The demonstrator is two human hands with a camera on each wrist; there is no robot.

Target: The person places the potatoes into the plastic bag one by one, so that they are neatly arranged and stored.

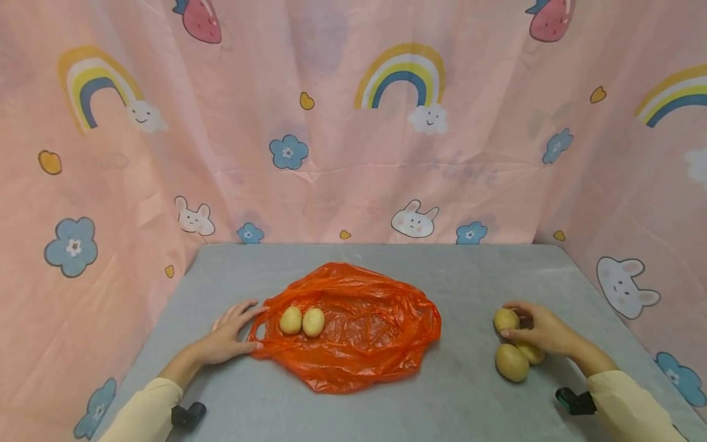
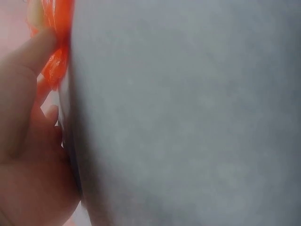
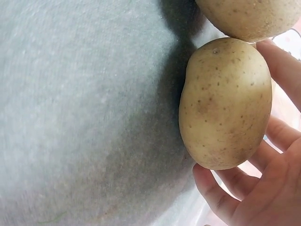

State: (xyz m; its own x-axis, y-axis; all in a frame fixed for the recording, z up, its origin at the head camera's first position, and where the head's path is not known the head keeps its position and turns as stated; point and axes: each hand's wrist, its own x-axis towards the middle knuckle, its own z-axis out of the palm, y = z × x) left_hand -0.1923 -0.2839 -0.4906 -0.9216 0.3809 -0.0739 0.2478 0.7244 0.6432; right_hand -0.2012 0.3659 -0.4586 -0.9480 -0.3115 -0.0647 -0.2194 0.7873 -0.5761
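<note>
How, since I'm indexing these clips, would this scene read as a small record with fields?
Surface: grey tabletop
Container: orange plastic bag, spread out
Left pair: two potatoes, side by side within the bag's outline
Right group: three potatoes bunched on the tabletop
Left hand: touches the bag's left end
Right hand: thumb and fingers around the group's farthest potato
Backdrop: pink printed curtain

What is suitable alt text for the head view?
The fingers of a person's right hand hold one of three potatoes on a grey table, while the left hand touches an orange plastic bag with two potatoes. Pink cloth hangs behind.
</note>
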